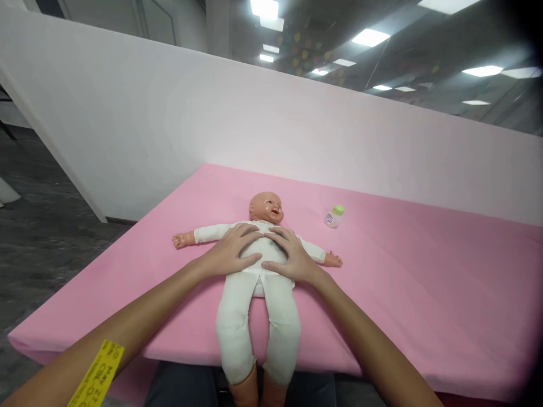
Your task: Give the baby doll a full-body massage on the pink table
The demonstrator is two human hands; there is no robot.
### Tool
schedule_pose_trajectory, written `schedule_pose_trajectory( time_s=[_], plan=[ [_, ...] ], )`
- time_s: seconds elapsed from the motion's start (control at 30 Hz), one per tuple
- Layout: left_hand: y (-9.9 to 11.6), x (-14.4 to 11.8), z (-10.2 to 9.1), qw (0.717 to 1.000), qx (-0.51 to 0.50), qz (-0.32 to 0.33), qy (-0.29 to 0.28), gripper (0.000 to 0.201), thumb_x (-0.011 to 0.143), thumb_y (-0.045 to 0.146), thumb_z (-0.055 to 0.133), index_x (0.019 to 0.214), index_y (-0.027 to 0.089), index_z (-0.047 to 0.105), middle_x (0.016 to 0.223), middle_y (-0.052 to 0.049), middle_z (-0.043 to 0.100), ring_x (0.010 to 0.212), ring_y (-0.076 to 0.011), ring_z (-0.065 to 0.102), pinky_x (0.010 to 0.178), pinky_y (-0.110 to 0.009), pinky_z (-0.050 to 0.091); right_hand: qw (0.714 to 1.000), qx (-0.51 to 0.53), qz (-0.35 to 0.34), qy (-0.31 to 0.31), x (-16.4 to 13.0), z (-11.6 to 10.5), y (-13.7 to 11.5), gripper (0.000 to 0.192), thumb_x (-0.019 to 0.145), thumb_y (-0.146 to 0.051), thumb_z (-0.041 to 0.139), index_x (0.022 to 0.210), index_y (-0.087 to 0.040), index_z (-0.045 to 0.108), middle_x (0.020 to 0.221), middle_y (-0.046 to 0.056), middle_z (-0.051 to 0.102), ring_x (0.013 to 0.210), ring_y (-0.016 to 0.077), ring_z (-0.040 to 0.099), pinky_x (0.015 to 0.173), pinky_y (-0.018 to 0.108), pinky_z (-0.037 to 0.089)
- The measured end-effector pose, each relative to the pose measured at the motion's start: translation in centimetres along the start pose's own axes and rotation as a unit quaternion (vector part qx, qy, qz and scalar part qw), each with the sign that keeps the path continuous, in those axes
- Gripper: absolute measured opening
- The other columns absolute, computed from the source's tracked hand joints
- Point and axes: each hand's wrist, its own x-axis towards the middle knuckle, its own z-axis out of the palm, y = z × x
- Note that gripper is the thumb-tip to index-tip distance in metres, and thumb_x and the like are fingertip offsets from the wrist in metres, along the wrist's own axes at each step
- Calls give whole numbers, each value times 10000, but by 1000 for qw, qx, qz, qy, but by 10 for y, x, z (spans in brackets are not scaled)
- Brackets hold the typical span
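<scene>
A baby doll [258,282] with a bald head and a white cloth body lies on its back on a pink-covered table [407,316]. Its arms stretch out to both sides, and its lower legs hang over the near edge. My left hand [233,250] rests on the left side of the doll's chest, fingers spread. On the other side of the chest lies my right hand [292,254], also with fingers apart. The fingertips of both hands come close together near the middle of the chest.
A small clear bottle [335,216] with a green cap stands on the cloth, right of the doll's head. Behind the table runs a low white partition [271,124]. Dark floor [51,209] shows at the left. A yellow label [97,374] is on my left forearm.
</scene>
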Motion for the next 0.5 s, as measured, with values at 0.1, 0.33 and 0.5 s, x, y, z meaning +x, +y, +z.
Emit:
schedule_pose_trajectory(
  time_s=[0.1,0.33,0.5],
  plan=[
    [3,3,-2,1000,-9,-1,8,387,978,409,608,1340,279,650,1247,-91,628,1196,-292,569,1068,-487,471,999,16,-1,40,4,3,2,417,897,-501,766,1261,-316,681,1339,71,634,1301,295,541,1126,535,440],
    [8,2,-5,999,-13,0,31,242,1015,367,539,1173,248,678,1135,-75,637,1093,-260,592,991,-432,490,997,5,-15,70,3,5,-2,219,943,-417,708,1108,-278,674,1144,58,675,1165,277,583,1046,498,468],
    [6,1,-9,999,12,19,43,341,985,409,605,1293,266,638,1307,-88,606,1240,-280,541,1093,-446,435,997,4,-26,72,-1,1,-6,405,906,-438,741,1277,-307,644,1303,84,607,1268,296,544,1105,514,459]
  ],
)
